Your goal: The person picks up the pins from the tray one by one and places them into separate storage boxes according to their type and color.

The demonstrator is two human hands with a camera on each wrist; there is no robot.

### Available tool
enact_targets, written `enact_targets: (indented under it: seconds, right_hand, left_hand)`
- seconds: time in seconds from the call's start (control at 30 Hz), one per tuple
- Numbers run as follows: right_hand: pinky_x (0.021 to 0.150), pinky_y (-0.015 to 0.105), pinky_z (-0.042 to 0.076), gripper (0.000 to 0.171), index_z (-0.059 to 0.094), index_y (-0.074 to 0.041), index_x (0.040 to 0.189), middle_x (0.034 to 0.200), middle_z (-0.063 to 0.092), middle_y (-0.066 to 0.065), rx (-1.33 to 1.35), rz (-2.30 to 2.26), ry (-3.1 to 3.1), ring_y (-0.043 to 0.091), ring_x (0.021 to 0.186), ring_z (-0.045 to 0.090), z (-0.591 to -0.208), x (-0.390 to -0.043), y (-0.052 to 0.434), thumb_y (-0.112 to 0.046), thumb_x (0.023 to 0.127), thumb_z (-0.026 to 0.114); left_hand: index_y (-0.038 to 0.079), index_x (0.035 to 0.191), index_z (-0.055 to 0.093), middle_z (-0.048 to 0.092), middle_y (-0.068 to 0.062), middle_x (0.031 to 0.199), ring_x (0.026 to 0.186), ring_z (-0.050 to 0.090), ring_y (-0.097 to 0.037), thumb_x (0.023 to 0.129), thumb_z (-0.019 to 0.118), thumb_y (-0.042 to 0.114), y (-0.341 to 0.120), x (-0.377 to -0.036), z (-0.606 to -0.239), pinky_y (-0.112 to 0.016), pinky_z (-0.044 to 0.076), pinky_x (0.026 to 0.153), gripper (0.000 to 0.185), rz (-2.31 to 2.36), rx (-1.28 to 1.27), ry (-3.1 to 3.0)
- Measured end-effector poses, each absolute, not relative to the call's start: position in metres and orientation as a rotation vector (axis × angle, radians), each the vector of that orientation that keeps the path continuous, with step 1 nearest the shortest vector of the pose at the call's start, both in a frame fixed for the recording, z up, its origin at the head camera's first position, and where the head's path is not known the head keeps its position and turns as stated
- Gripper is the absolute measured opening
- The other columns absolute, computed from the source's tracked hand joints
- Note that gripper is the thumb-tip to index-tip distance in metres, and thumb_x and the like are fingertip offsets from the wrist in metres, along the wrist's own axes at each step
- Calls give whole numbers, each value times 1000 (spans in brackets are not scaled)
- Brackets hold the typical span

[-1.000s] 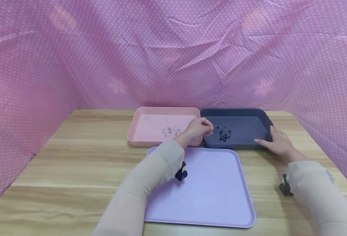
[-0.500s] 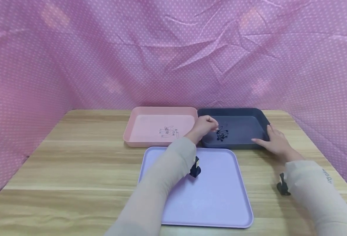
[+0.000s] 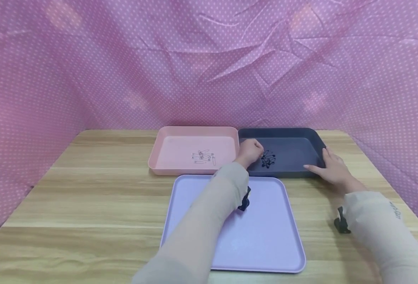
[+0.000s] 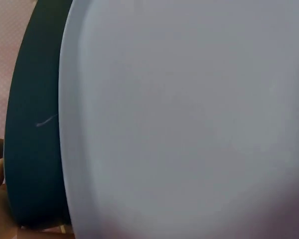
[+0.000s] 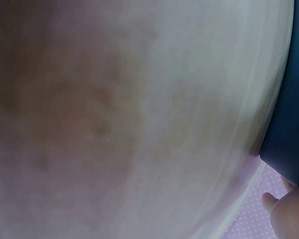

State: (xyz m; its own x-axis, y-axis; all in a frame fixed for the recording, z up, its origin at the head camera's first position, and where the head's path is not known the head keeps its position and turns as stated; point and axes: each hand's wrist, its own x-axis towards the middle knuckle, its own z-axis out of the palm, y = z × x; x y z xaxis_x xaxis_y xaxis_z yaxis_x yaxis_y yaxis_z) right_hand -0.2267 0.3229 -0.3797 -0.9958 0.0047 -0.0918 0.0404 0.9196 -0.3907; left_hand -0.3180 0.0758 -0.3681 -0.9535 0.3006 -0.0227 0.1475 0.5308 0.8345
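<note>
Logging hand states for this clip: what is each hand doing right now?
Left hand: fingers curled over the dark tray; whether it holds a pin cannot be told.
Right hand: open, resting against that tray's right rim.

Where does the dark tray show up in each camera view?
Head: dark tray at centre right, behind the lilac tray, right hand on its near right corner.
Left wrist: a dark band down the left edge.
Right wrist: a dark corner at the right edge.
Shared landmark: the lilac tray, head and left wrist.
</note>
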Motion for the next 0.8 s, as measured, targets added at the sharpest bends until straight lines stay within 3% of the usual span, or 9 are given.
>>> enact_targets:
  seconds: [0.17, 0.27, 0.4, 0.5, 0.63, 0.8]
  right_hand:
    - [93, 60, 5, 98, -5, 16, 128, 132, -7, 36, 37, -604, 2991, 53, 118, -1, -379, -225, 322, -53, 81, 45]
    - [93, 60, 5, 98, -5, 16, 129, 133, -7, 36, 39, -607, 2988, 53, 118, -1, -378, -223, 321, -53, 81, 45]
    - [93, 61, 5, 97, -5, 16, 129, 133, -7, 36, 40, -604, 2986, 53, 118, -1, -377, -223, 319, -53, 82, 45]
    - [93, 60, 5, 97, -4, 16, 129, 133, -7, 36, 39, -595, 2981, 53, 118, -1, -376, -223, 318, -53, 81, 45]
    - [93, 60, 6, 98, -5, 15, 129, 133, -7, 35, 33, -584, 2976, 53, 118, 0, -377, -225, 317, -54, 81, 45]
    - [93, 60, 6, 98, -4, 15, 129, 133, -7, 36, 31, -579, 2983, 53, 118, 0, -377, -226, 317, -54, 81, 46]
  left_hand:
    - [9, 55, 56, 52, 2, 53, 58, 47, -14, 75, 49, 3, 83, -316, -371, -21, 38, 53, 22, 1166, 387, 2751]
    - [10, 45, 47, 46, -1, 48, 53, 46, -17, 72, 44, 4, 96, -338, -400, -24, 39, 52, 27, 1091, 404, 2822]
    - [11, 51, 52, 57, -2, 62, 62, 54, -17, 74, 49, 14, 113, -360, -430, -26, 44, 61, 24, 961, 231, 2911]
    - [9, 66, 62, 62, -4, 80, 76, 57, -17, 77, 56, 21, 110, -346, -411, -28, 45, 71, 16, 865, 55, 2881]
    - [7, 79, 64, 62, -4, 85, 81, 56, -17, 77, 60, 22, 98, -323, -379, -27, 45, 74, 16, 933, -59, 2806]
    - [6, 77, 62, 61, -5, 80, 76, 55, -16, 78, 59, 21, 88, -309, -365, -26, 45, 72, 16, 1041, -75, 2788]
